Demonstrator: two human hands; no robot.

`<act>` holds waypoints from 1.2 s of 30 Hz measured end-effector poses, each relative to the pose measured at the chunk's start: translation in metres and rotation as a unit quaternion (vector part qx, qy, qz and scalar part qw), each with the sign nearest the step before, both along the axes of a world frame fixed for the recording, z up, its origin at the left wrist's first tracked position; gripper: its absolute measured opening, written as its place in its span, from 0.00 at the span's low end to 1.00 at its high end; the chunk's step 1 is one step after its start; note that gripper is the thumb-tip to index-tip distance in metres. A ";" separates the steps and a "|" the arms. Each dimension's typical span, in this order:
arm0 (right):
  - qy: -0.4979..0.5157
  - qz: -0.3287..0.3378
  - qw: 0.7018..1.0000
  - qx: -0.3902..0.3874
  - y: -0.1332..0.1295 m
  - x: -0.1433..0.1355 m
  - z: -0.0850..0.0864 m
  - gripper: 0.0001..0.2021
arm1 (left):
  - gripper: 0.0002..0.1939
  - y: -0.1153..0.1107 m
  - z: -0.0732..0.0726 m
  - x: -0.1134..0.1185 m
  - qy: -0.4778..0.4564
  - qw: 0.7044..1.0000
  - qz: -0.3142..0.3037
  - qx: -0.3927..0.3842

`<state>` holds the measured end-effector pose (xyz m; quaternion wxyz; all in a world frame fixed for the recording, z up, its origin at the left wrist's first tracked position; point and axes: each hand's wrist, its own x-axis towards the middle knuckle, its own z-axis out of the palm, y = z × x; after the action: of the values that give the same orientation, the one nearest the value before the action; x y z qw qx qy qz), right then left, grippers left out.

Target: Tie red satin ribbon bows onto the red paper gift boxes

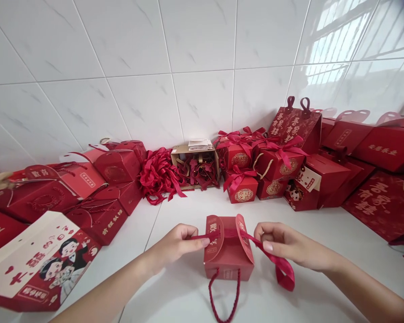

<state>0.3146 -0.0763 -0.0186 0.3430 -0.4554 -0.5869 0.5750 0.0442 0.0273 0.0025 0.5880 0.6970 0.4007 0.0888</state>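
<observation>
A small red gift box (229, 260) stands on the white table in front of me, its curved top flaps folded in. A red ribbon (284, 273) runs through slots in the flaps and across the top. Pinched in my left hand (185, 244) is the ribbon's left end, close beside the box. My right hand (283, 242) grips the ribbon on the other side, and a loop of it hangs below the fingers. Toward me, a twisted cord handle (225, 316) droops from the box's near face.
Behind lie a heap of red ribbons (160, 172) and a cardboard carton (218, 168). Ribbon-tied boxes (244, 188) are stacked right of it. More red boxes (387, 148) line the right side; others (116, 166) fill the left, with a box showing a cartoon couple (59, 264).
</observation>
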 end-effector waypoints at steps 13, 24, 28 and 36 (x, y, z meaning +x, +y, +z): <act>-0.449 -0.139 0.769 0.433 0.006 0.027 -0.035 0.13 | 0.28 0.024 0.003 -0.018 0.051 0.996 -0.050 0.057; -0.470 -0.145 0.801 0.340 -0.002 0.013 -0.055 0.08 | 0.18 0.026 -0.031 -0.016 0.050 0.984 -0.006 0.171; -0.429 -0.254 0.847 0.186 -0.026 0.021 -0.050 0.21 | 0.13 0.016 -0.021 -0.036 0.167 0.896 0.066 0.406; 0.007 -0.088 0.986 -0.139 -0.047 -0.027 -0.040 0.26 | 0.18 -0.027 -0.018 -0.025 0.217 0.935 -0.088 0.266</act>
<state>0.2876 -0.1236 -0.0582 0.3300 -0.5446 -0.4563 0.6216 0.0195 -0.0001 -0.0154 0.2848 0.8627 0.4177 -0.0132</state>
